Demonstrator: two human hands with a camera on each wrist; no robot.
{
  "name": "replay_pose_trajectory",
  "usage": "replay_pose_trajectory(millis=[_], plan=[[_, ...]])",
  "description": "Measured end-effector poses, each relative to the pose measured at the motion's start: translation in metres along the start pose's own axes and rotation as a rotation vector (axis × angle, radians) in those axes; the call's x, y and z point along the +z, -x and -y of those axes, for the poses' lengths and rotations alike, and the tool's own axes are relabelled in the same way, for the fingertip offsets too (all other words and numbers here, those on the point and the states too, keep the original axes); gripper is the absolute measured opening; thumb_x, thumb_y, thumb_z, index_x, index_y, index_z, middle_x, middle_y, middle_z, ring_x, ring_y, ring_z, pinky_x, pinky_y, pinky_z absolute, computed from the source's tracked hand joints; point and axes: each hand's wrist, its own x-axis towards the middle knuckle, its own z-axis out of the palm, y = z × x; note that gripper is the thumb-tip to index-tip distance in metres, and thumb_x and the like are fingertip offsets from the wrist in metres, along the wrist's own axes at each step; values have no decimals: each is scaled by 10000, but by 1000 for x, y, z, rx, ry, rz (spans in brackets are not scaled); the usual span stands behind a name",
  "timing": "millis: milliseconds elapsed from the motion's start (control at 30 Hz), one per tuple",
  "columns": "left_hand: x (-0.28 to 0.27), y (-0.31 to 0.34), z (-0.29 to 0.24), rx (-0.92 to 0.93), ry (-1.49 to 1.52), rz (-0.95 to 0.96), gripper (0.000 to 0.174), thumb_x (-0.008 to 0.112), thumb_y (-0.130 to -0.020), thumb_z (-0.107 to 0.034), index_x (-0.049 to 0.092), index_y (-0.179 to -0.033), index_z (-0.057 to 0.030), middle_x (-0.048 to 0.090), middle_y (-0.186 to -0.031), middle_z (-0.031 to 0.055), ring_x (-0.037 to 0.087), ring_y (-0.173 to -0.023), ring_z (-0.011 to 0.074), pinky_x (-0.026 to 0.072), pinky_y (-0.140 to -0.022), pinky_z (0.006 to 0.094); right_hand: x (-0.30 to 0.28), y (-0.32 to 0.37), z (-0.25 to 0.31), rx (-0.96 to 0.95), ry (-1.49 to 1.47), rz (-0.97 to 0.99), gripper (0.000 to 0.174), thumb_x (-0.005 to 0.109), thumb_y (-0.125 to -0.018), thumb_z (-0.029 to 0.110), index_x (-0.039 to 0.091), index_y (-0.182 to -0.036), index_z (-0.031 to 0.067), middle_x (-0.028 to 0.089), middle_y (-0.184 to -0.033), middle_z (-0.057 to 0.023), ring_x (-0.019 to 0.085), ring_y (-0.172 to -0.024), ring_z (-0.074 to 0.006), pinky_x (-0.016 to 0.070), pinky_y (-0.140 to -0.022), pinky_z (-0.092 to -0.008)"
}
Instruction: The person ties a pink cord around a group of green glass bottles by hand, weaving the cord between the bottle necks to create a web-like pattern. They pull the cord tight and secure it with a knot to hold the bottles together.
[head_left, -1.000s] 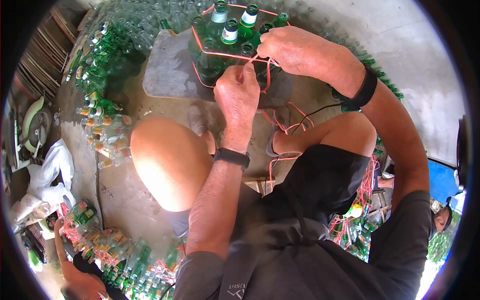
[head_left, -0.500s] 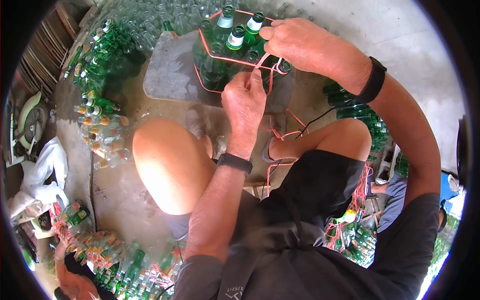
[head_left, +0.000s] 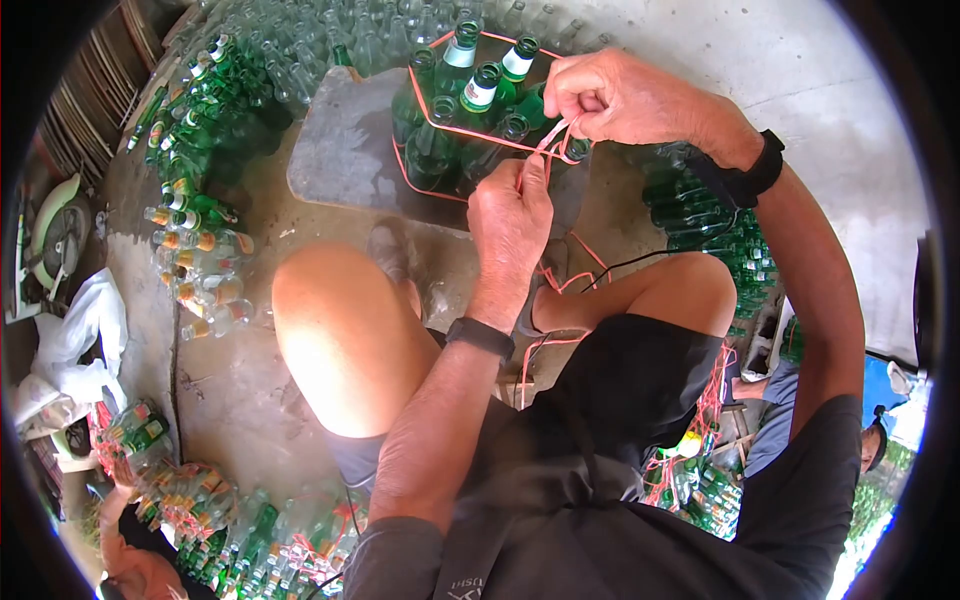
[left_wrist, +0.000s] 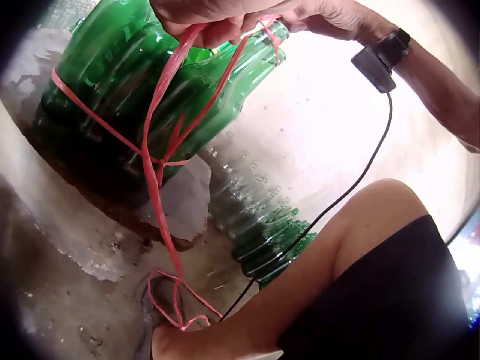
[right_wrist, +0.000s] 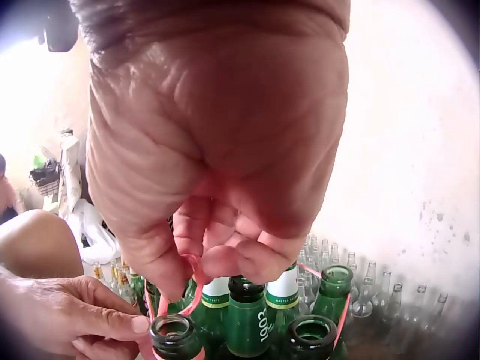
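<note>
A cluster of green glass bottles (head_left: 430, 150) stands upright on a grey board (head_left: 340, 140). Pink plastic string (head_left: 480, 134) runs round the bottles at the necks and lower down, crossing in a knot on their side (left_wrist: 161, 161). My left hand (head_left: 512, 215) grips the string near the front right bottle, thumb against the forefinger. Just above that bottle's mouth, my right hand (head_left: 640, 100) pinches a loop of string (right_wrist: 196, 300) between thumb and fingertips. From my left hand (left_wrist: 217, 19) in the left wrist view, a length of string hangs down past the board's edge.
Loose string (left_wrist: 180, 300) lies by my foot, and a black cable (left_wrist: 337, 202) runs from the right wrist band. Clear bottles (head_left: 290, 60) crowd behind the board, with more green bottles (head_left: 700, 215) at the right. Another person (head_left: 140, 560) is at the lower left.
Both hands have shifted right and slightly down in the head view, along with the bottles and board. My right hand has turned, its curled fingers now drawing a loop of string over the corner bottle.
</note>
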Motion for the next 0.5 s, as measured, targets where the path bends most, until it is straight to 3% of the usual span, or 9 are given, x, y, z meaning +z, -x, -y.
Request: replay_pose_trajectory(millis=[33, 67, 167, 233, 500], plan=[[0, 0, -2, -5, -11, 4, 371, 671, -1023, -284, 684, -817, 24, 617, -649, 181, 570, -611, 325, 481, -595, 445, 0, 0, 2, 121, -80, 19, 201, 684, -819, -2, 495, -751, -1, 500, -687, -75, 507, -614, -213, 410, -586, -366], [0, 0, -4, -9, -23, 8, 346, 677, -1012, -281, 691, -814, 2, 652, -689, 213, 658, -665, 447, 501, -612, 491, -1, 0, 1, 120, -79, 18, 201, 684, -819, -2, 495, -751, -1, 500, -687, -75, 507, -614, -213, 410, -586, -366], [4, -1, -2, 15, -7, -12, 326, 681, -1010, -287, 723, -859, -1, 667, -705, 211, 669, -682, 446, 515, -627, 485, -5, 0, -7, 200, -127, 67, 216, 700, -841, 41, 498, -769, 14, 498, -644, -77, 489, -582, -205, 400, -574, -369], [3, -2, -3, 11, -10, -7, 320, 682, -1010, -290, 731, -879, -2, 674, -711, 209, 674, -688, 444, 518, -631, 483, -7, -2, -13, 80, 134, 35, 227, 729, -839, 93, 520, -780, 26, 512, -638, -94, 503, -584, -231, 404, -568, -387], [3, -3, -1, 34, 2, 7, 288, 692, -1007, -277, 745, -920, -7, 692, -724, 198, 683, -672, 412, 519, -629, 467, -22, 1, -6, 118, 434, -17, 321, 783, -826, 186, 525, -732, 20, 527, -629, -129, 514, -592, -337, 407, -579, -458]])
